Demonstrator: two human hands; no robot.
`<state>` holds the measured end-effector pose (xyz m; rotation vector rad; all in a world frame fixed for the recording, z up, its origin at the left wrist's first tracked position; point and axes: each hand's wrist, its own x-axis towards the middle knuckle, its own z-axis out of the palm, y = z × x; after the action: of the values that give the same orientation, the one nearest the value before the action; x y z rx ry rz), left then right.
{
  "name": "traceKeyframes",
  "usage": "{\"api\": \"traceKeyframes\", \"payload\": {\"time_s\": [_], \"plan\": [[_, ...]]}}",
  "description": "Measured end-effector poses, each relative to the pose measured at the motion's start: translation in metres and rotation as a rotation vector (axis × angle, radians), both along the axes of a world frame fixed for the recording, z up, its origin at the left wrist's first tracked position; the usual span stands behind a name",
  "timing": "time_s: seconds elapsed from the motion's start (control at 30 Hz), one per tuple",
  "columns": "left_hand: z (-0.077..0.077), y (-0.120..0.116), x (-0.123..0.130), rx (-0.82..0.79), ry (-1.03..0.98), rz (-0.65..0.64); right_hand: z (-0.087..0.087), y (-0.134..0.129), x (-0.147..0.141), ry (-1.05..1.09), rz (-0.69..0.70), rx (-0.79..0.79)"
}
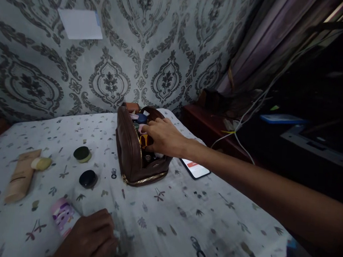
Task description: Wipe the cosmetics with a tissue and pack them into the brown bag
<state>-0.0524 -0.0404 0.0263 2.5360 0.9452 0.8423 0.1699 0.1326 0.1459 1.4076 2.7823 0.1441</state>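
Note:
My right hand reaches over the open mouth of a brown zippered pouch, with thumb and forefinger apart. Its fingertips are among the pouch's contents, beside an amber-coloured item and below a dark blue round item. Near the front edge of the view, my left hand is closed, knuckles up, low over the cloth. A pink and white printed bottle lies right against it, its far end hidden by the hand. Whatever is inside the left fingers cannot be seen.
On the patterned bedsheet lie a beige tube, a small yellow sponge, a dark-lidded jar and a black round compact. A phone lies beyond the pouch, under my right forearm. White cables hang at the right.

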Motion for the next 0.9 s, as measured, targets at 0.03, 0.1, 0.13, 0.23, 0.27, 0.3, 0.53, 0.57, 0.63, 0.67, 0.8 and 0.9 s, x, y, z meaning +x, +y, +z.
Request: {"api": "traceKeyframes", "payload": {"time_s": [0.03, 0.1, 0.13, 0.23, 0.27, 0.3, 0.53, 0.57, 0.63, 0.67, 0.8, 0.9], "plan": [[-0.001, 0.000, 0.000, 0.008, 0.005, 0.001, 0.000, 0.000, 0.000, 0.003, 0.003, -0.006], [-0.003, 0.001, 0.000, 0.019, 0.019, 0.001, 0.000, 0.000, 0.002, 0.015, 0.006, -0.006], [-0.003, 0.001, 0.000, 0.022, 0.026, -0.001, -0.001, 0.001, 0.002, 0.026, 0.009, -0.001], [-0.003, 0.001, -0.001, 0.029, 0.041, -0.004, -0.003, 0.003, 0.004, 0.061, 0.022, 0.007], [-0.003, 0.001, -0.002, 0.033, 0.044, -0.004, -0.003, 0.004, 0.004, 0.068, 0.024, 0.007], [-0.004, 0.001, -0.002, 0.037, 0.048, -0.002, -0.003, 0.004, 0.004, 0.074, 0.025, 0.006], [-0.007, 0.003, 0.001, 0.012, 0.019, -0.026, 0.000, 0.004, -0.001, 0.190, 0.026, -0.008], [-0.006, 0.003, 0.000, 0.005, 0.017, -0.031, -0.001, 0.004, -0.001, 0.206, 0.026, -0.015], [-0.003, 0.003, 0.000, -0.002, 0.022, -0.029, -0.003, 0.007, 0.000, 0.245, 0.032, -0.010], [-0.002, 0.002, -0.001, -0.004, 0.029, -0.018, -0.003, 0.008, 0.002, 0.276, 0.038, 0.001], [-0.006, 0.000, 0.000, 0.008, 0.004, 0.016, -0.004, 0.000, 0.014, 0.543, 0.058, 0.078], [-0.016, -0.001, -0.001, 0.014, -0.097, 0.033, -0.010, -0.029, 0.022, 0.929, 0.104, 0.082]]}}
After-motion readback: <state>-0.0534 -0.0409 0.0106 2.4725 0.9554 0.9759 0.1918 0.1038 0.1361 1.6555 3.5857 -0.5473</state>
